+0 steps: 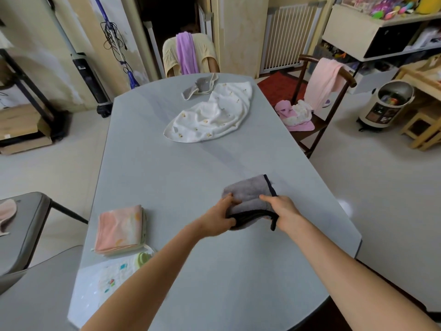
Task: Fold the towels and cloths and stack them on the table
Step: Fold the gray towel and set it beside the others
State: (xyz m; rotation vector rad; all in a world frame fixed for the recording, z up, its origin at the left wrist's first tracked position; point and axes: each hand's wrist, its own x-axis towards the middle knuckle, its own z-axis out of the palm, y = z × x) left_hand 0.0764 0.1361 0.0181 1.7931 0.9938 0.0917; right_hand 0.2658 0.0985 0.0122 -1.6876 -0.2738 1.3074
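Note:
A grey cloth with dark trim (248, 191), folded small, lies on the grey table (191, 177) right of centre. My left hand (218, 217) grips its near left edge and my right hand (284, 211) grips its near right edge, fingers curled round the dark hem. A folded pink and peach stack (120, 229) sits near the table's left edge. Below it lies a white printed cloth (112, 280). Farther back, a loose white cloth with small prints (212, 114) lies spread out, and a small grey cloth (199, 86) is beyond it.
A chair at the table's far end carries a yellow garment and a purple towel (186, 52). A wooden chair (317, 108) on the right holds pink towels. Another chair (26, 225) with a pink cloth stands left. Shelves and a stool are at far right.

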